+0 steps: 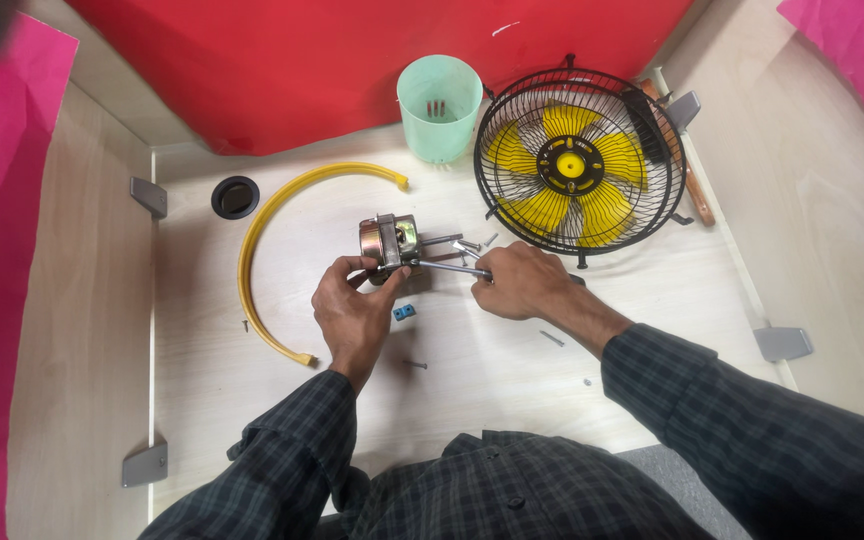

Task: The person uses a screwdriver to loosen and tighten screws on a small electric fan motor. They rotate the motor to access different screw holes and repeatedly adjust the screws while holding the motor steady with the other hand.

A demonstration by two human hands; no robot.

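Note:
My left hand (350, 310) grips a small metal fan motor (389, 240) on the pale wooden table (212, 400), thumb and fingers around its near side. My right hand (520, 282) holds a screwdriver (447, 267) whose metal shaft points left, its tip at the motor. The motor's shaft sticks out to the right. A small blue plastic piece (404, 313) lies just below the motor, between my hands.
A black wire fan cage with yellow blades (580, 162) leans at the back right. A pale green plastic cup (439, 107) stands behind the motor. A curved yellow plastic strip (270, 240) lies to the left, beside a black round hole (235, 197). Loose screws (551, 338) lie scattered.

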